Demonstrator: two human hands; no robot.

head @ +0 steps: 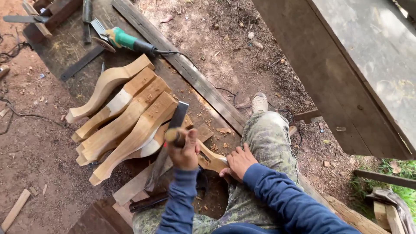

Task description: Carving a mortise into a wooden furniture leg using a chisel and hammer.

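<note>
My left hand (184,149) is closed around the wooden handle of a chisel (178,116), whose dark flat blade points up and away toward a stack of carved legs. My right hand (237,161) presses flat on a curved wooden piece (211,158) that lies across my lap side, just right of the chisel hand. Both arms wear blue sleeves. Part of the wooden piece is hidden under my left hand.
Several carved, curved wooden legs (125,110) lie stacked to the left on a dark board. A green angle grinder (123,40) with its cord lies beyond them. A long plank (190,73) runs diagonally. A large grey wooden bench (364,65) stands at right. My camouflage-trousered leg (266,138) stretches forward.
</note>
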